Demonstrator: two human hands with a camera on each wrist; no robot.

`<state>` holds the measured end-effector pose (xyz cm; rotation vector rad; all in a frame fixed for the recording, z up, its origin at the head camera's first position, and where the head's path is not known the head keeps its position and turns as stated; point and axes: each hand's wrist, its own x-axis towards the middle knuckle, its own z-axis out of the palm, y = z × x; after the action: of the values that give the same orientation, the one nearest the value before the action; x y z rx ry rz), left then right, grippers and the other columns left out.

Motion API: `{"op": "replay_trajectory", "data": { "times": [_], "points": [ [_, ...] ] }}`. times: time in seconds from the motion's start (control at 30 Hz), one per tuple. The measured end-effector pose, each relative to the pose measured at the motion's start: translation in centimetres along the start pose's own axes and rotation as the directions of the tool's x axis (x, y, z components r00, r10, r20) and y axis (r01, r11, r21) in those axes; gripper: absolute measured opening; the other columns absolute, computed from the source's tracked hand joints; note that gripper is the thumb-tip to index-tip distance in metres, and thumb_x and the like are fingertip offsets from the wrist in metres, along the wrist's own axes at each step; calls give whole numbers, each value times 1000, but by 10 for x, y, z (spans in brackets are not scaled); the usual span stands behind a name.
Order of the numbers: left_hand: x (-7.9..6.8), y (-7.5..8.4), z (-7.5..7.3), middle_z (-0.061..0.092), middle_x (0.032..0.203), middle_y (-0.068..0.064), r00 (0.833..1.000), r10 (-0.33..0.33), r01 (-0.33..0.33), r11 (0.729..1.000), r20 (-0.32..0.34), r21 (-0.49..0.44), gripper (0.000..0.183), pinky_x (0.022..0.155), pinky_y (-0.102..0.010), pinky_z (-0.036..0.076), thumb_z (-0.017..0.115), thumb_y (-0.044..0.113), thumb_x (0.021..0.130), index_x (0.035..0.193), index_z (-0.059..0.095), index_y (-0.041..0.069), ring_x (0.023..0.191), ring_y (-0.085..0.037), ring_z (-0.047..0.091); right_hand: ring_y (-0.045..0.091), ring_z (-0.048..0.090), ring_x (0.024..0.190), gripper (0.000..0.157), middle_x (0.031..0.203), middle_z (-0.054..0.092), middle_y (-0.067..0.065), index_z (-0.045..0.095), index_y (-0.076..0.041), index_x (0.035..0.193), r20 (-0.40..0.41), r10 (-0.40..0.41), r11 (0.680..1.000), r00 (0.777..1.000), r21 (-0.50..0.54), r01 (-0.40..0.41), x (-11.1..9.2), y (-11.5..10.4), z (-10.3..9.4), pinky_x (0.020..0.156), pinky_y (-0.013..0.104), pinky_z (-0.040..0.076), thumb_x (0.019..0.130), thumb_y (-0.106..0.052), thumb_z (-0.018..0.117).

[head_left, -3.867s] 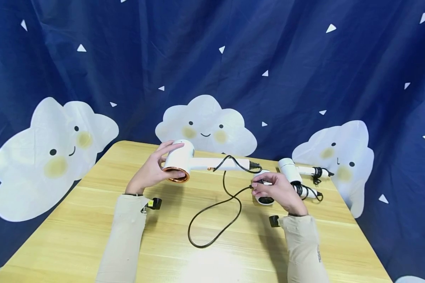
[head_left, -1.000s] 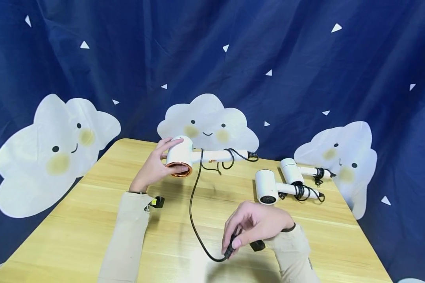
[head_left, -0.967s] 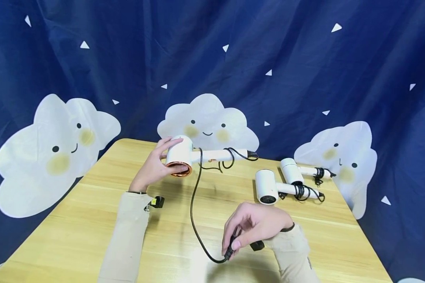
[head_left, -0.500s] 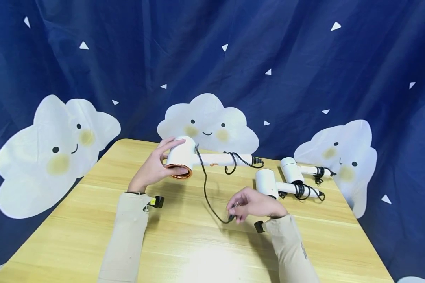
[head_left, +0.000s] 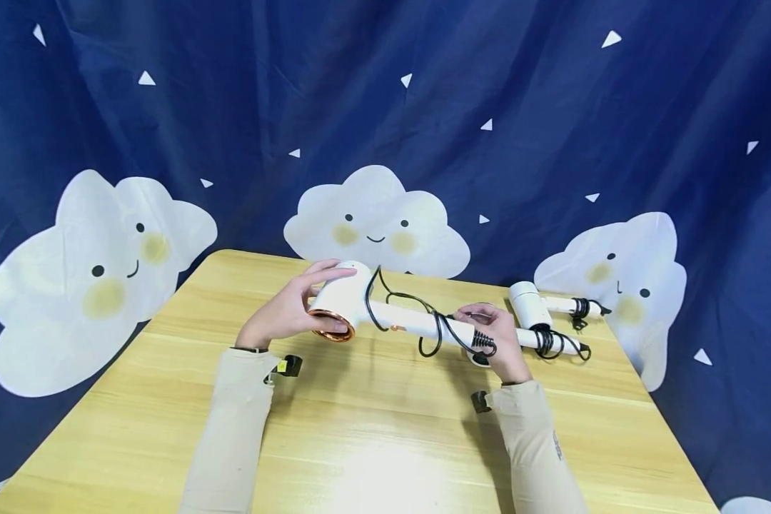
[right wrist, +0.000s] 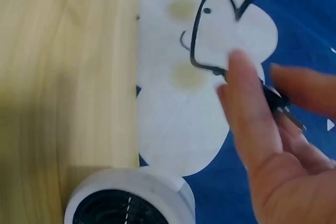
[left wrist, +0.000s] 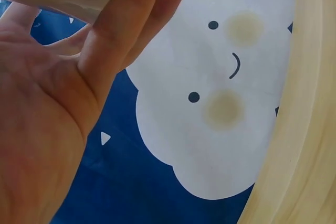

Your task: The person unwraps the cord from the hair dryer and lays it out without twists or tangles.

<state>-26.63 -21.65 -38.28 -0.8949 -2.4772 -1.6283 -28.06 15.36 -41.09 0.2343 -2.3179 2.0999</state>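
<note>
A white hair dryer [head_left: 348, 294] with a copper-coloured rim is held above the table, its handle [head_left: 417, 321] pointing right and slightly down. My left hand [head_left: 289, 310] grips its head, thumb by the rim and fingers over the far side; the left wrist view shows that hand [left wrist: 58, 87] under the white body. Black cord [right wrist: 195, 35] hangs in loops around the handle. My right hand [head_left: 502, 346] is at the handle's tail end, partly behind it. In the right wrist view its fingers pinch the cord's black plug [right wrist: 274, 98], metal prongs showing.
Two more white hair dryers lie at the table's right: a far one [head_left: 530, 305] and a nearer one [right wrist: 178, 195], largely behind my right hand in the head view. Both have black cords wound on their handles. A blue curtain [head_left: 334, 86] with clouds hangs behind the wooden table [head_left: 385, 442].
From low in front, my right hand has carried the plug up and behind the handle. More cord now loops round the handle. The dryer has shifted slightly right, its tail end tipping lower.
</note>
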Motion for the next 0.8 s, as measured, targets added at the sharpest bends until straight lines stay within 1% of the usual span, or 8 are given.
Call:
{"op": "replay_trajectory", "data": {
  "times": [0.1,0.2,0.33,0.43,0.53,0.67,0.77,0.8],
  "points": [
    [0,-1,1,25,161,0,1000,-18,17,999,15,42,84,86,-35,55,91,25,69,142,51,34,112,-29,63,12,75,77,16,82,77,2,62,8,103,-84,36,963,996,270,-12,3,-6,-1,77,25,59,91,-1,67],
    [1,-4,1,25,161,-1,999,-19,17,995,29,99,84,97,-43,49,91,29,68,142,51,35,133,-29,48,21,76,80,9,85,77,12,62,5,98,-154,25,867,988,495,55,3,-15,-3,80,30,58,90,3,65],
    [2,-7,2,26,161,0,999,-30,24,987,41,157,85,106,-51,39,91,36,68,142,50,36,145,-27,34,24,76,84,5,94,76,17,63,3,97,-200,-47,741,979,650,168,-4,-33,-6,82,30,57,92,3,64],
    [3,-9,3,25,160,2,997,-59,50,983,43,178,85,107,-53,38,91,40,67,142,50,39,142,-29,37,25,76,87,5,102,74,21,63,4,97,-173,-120,618,978,758,210,-13,-49,-10,83,28,57,94,3,60],
    [3,-11,4,24,160,2,996,-82,73,977,38,199,86,108,-54,37,90,42,67,142,49,40,141,-30,38,27,75,88,11,109,71,26,62,5,100,-117,-225,477,967,853,214,-23,-63,-14,83,27,58,98,4,52],
    [3,-18,2,26,159,-2,996,-87,82,973,14,214,86,109,-54,36,91,42,66,142,50,37,142,-29,35,29,74,89,18,114,67,31,58,7,103,-46,-367,322,929,931,174,-36,-78,-18,83,28,58,102,4,40],
    [2,-23,-1,28,158,-5,995,-99,101,967,-22,232,86,110,-52,36,91,41,65,141,52,35,141,-29,35,33,72,90,20,115,65,34,55,10,103,-30,-429,217,903,967,135,-44,-86,-22,83,31,59,103,4,36],
    [1,-25,-2,27,158,-6,994,-106,111,965,-35,237,86,109,-52,36,91,41,65,141,52,35,140,-30,37,36,71,91,21,116,63,36,54,12,104,-27,-443,168,896,979,113,-46,-89,-24,84,33,59,103,4,34]
  ]
}}
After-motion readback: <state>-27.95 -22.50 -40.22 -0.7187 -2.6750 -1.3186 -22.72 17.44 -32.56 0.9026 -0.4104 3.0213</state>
